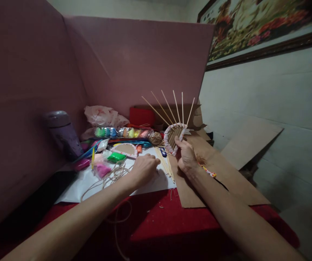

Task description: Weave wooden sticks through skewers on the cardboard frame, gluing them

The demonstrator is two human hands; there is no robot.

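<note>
My right hand (pixel 186 156) grips a half-round cardboard piece (pixel 174 137) by its edge, thumb across its corrugated face. The piece has a pale wrapped rim, and several thin wooden sticks (pixel 173 107) fan upward from it. Lower and to the left, my left hand (pixel 146 168) is closed with its back toward me, over the white sheet (pixel 156 182). Its fingertips are hidden, so I cannot make out what they hold, if anything. Beside it lie loose wooden sticks (pixel 166 163) and a coil of twine (pixel 116 173). A second half-round cardboard piece (pixel 126 148) rests behind it.
Packs of coloured clay (pixel 123 132), a twine ball (pixel 155 137) and a green clay packet (pixel 116 157) lie further back. A lidded bottle (pixel 63 134) stands left. Flat cardboard (pixel 216 174) covers the right side of the red cloth (pixel 161 221). Pink panels (pixel 139 61) border the table.
</note>
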